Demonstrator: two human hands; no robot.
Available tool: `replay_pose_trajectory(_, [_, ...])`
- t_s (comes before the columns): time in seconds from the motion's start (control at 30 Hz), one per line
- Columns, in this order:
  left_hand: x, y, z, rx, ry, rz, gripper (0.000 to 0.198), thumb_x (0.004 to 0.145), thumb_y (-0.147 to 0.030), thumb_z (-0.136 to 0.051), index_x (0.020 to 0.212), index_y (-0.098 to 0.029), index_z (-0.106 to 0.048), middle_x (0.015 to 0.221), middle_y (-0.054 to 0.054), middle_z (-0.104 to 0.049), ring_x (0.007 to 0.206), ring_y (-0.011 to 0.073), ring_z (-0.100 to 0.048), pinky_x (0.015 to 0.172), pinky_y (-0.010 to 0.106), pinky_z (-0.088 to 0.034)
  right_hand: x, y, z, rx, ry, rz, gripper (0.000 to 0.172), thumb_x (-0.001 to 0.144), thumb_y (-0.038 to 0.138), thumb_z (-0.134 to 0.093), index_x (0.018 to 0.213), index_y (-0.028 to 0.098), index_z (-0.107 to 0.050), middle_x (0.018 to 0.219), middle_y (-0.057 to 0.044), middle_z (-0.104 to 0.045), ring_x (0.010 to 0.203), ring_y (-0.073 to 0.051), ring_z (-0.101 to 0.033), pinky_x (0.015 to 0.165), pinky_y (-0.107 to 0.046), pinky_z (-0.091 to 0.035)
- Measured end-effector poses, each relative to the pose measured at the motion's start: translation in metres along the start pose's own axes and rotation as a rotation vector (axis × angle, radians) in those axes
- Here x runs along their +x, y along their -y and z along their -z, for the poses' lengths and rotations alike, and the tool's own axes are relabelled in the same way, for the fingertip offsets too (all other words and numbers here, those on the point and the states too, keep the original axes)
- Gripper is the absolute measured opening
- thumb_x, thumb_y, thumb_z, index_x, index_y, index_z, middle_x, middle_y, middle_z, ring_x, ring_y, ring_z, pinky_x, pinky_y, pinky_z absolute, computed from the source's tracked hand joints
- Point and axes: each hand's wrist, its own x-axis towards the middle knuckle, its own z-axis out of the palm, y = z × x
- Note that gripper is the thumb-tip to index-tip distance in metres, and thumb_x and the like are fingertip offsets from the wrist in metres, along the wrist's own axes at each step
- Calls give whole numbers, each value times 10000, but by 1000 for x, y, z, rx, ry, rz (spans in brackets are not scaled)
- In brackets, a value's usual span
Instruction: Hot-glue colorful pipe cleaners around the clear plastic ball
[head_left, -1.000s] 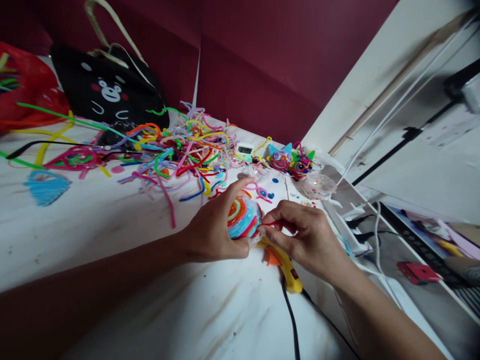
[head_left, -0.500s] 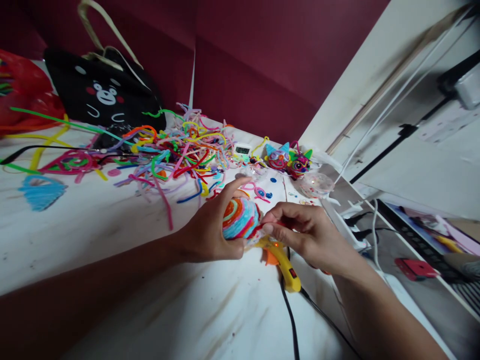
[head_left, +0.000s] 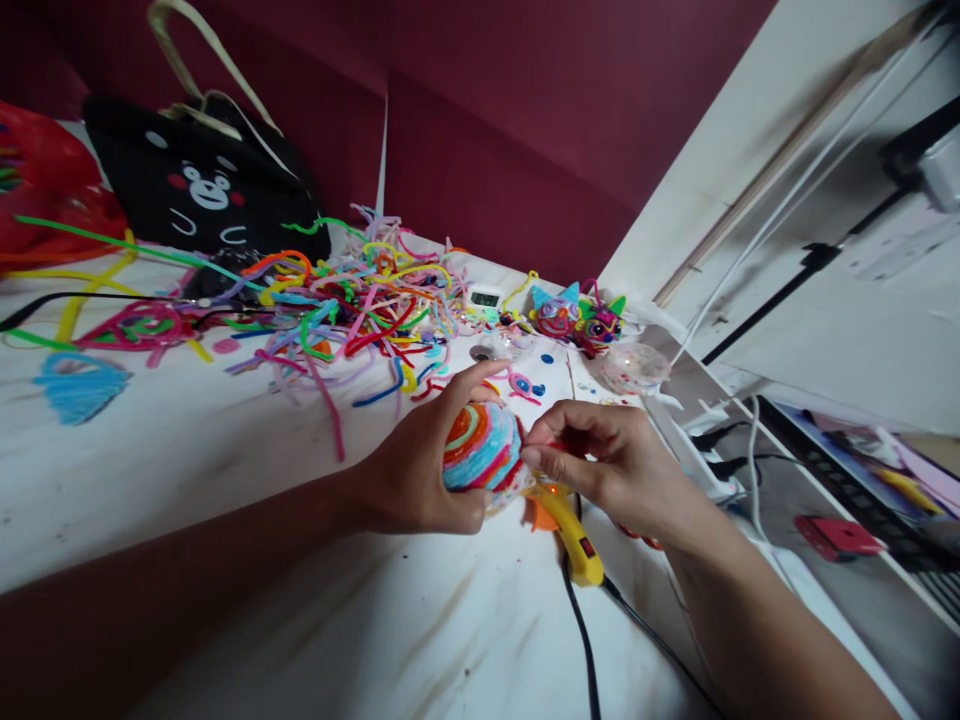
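A ball (head_left: 486, 447) wrapped in orange, light blue, pink and red pipe cleaner rows sits in my left hand (head_left: 429, 470), thumb below and fingers curved over the top. My right hand (head_left: 600, 455) pinches a red pipe cleaner at the ball's right side, its fingertips close against the surface; most of the strand is hidden in the palm. Just under the ball and right hand lies a yellow hot glue gun (head_left: 577, 545) with an orange trigger and a lit red light. Its nozzle end is partly hidden behind the ball.
Many loose pipe cleaners (head_left: 375, 300) are heaped at the back, before a black bag (head_left: 202, 190). A small digital timer (head_left: 484, 298), two cat-eared craft heads (head_left: 555, 310) and a clear dish (head_left: 636, 368) stand further right. Black cords run toward the front edge.
My left hand has turned the ball slightly, and it sits a little lower. The right hand keeps its pinch beside it. The glue gun stays in place.
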Motion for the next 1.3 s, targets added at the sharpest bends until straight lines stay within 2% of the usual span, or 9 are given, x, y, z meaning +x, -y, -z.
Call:
replay_pose_trajectory(0.23, [0, -4, 1, -15, 16, -12, 1017, 569, -125, -584, 1514, -172, -212, 1004, 61, -624, 1058, 300, -638, 761, 345, -552, 2, -1, 0, 91, 21, -30, 170, 792, 277, -798, 779, 152, -682, 676, 43, -625, 591, -71, -516, 536, -175, -404])
replay_pose_trajectory(0.33, [1, -4, 2, -43, 37, 13, 1013, 567, -129, -576, 1509, -180, -207, 1009, 60, -623, 1047, 297, -639, 766, 351, -551, 2, 1, 2, 136, 53, -47, 206, 784, 314, -816, 782, 156, -685, 682, 43, -625, 595, -76, -517, 545, -182, -409])
replay_pose_trajectory(0.5, [2, -2, 1, -91, 99, 67, 1007, 568, -137, -574, 1503, -198, -204, 886, 13, -606, 1012, 289, -643, 763, 350, -547, 3, 0, 5, 60, 96, -53, 279, 803, 412, -791, 782, 150, -700, 671, 19, -616, 590, -92, -497, 535, -208, -401])
replay_pose_trajectory(0.63, [0, -3, 1, -119, 109, 62, 1034, 567, -138, -580, 1519, -195, -181, 859, 9, -604, 1073, 301, -621, 771, 343, -543, 5, -3, 3, 157, 103, -136, 354, 722, 447, -853, 763, 152, -662, 647, 32, -591, 561, -86, -494, 515, -210, -417])
replay_pose_trajectory(0.8, [0, 0, 2, -150, 88, 43, 1018, 582, -129, -605, 1508, -245, -201, 1145, 75, -608, 1058, 275, -635, 790, 335, -545, 9, -1, 2, 242, 20, -172, 404, 612, 389, -929, 759, 160, -630, 658, 50, -587, 580, -78, -519, 525, -195, -432])
replay_pose_trajectory(0.9, [0, 7, 2, -172, 73, -5, 1026, 609, -150, -634, 1525, -264, -185, 1267, 103, -560, 1073, 273, -634, 861, 373, -541, 10, 0, 1, 284, -55, -240, 511, 542, 323, -964, 892, 180, -620, 826, 42, -627, 664, -81, -584, 549, -182, -466])
replay_pose_trajectory(0.97, [0, 11, 3, -158, 64, -46, 1038, 615, -153, -651, 1534, -268, -182, 1305, 113, -534, 1119, 286, -616, 929, 410, -520, 10, -1, 0, 393, -36, -330, 620, 532, 314, -968, 1008, 199, -588, 880, 38, -645, 672, -91, -631, 551, -191, -515])
replay_pose_trajectory(1.13, [1, 12, 6, -89, 72, -63, 1077, 599, -125, -657, 1545, -261, -160, 1349, 126, -500, 1181, 306, -583, 992, 450, -489, 11, -3, -8, 711, 86, -418, 751, 576, 299, -960, 1138, 218, -468, 702, 59, -692, 485, -114, -662, 492, -231, -584])
replay_pose_trajectory(1.3, [0, 11, 6, -100, 60, -56, 1055, 614, -134, -668, 1540, -223, -169, 1354, 143, -503, 1207, 316, -566, 984, 444, -491, 11, -1, -19, 914, -20, -402, 734, 539, 216, -979, 1082, 218, -485, 675, 37, -736, 475, -135, -694, 464, -219, -605])
